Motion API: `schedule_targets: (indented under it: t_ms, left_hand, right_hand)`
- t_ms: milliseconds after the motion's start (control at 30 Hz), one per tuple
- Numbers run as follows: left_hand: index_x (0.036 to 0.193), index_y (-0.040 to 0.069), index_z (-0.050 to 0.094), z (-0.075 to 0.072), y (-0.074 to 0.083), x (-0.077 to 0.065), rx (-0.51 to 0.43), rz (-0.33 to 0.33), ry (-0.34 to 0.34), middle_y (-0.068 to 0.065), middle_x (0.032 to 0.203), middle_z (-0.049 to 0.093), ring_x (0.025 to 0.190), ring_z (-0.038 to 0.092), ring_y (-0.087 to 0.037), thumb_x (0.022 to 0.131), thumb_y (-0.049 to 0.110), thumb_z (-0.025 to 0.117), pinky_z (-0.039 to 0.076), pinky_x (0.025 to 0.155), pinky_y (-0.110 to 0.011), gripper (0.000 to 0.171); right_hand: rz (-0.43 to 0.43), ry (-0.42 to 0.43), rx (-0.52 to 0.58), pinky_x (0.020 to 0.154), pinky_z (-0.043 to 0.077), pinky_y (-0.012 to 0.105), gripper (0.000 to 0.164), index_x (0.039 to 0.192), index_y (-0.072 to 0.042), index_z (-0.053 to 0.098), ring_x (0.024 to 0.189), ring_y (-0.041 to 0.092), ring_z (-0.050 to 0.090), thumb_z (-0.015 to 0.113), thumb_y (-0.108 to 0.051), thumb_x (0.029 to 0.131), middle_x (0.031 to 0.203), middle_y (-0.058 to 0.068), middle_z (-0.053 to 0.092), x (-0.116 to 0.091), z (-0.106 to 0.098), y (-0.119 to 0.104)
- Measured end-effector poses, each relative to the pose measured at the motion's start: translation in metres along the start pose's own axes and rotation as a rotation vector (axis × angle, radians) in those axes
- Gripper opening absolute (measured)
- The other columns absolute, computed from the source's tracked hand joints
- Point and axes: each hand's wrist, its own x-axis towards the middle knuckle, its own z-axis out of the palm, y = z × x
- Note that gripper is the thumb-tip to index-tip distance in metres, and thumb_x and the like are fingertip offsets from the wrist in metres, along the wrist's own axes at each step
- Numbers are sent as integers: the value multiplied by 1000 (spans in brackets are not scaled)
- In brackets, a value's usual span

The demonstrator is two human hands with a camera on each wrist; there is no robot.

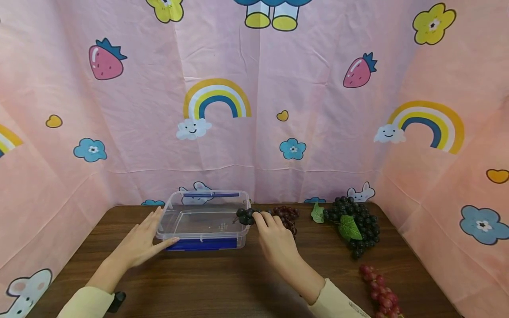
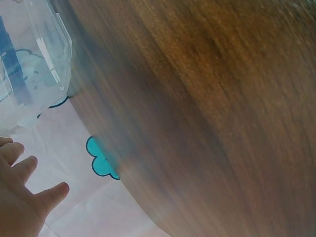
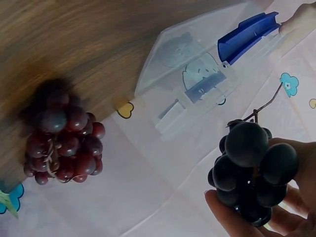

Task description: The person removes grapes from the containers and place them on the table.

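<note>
My right hand (image 1: 277,242) grips a small bunch of black grapes (image 3: 252,168) at the right rim of a clear plastic box (image 1: 204,236) with blue latches. In the right wrist view the fingers curl round the grapes, and a bare brown stem sticks out of the bunch. My left hand (image 1: 137,242) rests at the box's left side, fingers straight and thumb along its front edge. The left wrist view shows these fingers (image 2: 52,196) spread close to the box wall. No lid covers the box, and its bottom shows through.
Just right of the box lies a dark red bunch of grapes (image 3: 66,143). Farther right sits a larger black bunch (image 1: 367,225) with green leaves (image 1: 350,228). A red bunch (image 1: 382,293) lies near the front right. Patterned cloth (image 1: 222,154) stands behind the wooden table (image 1: 199,282).
</note>
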Motion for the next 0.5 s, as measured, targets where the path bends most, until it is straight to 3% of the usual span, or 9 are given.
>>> schedule_targets:
  t_ms: [267,500]
  left_hand:
    - [167,-5,10,0,-2,0,-8,4,4,-29,173,15,155,23,-55,99,67,60,22,114,-82,111]
    - [167,-6,11,1,-2,0,-2,14,8,-30,172,17,154,25,-55,99,65,61,24,114,-82,110]
  right_hand:
    - [3,7,0,48,54,31,50,124,-7,67,93,28,70,87,3,80,118,11,72,-15,-11,4]
    - [36,-76,21,49,53,30,53,127,-7,65,92,28,69,86,4,80,121,12,71,-30,-24,6]
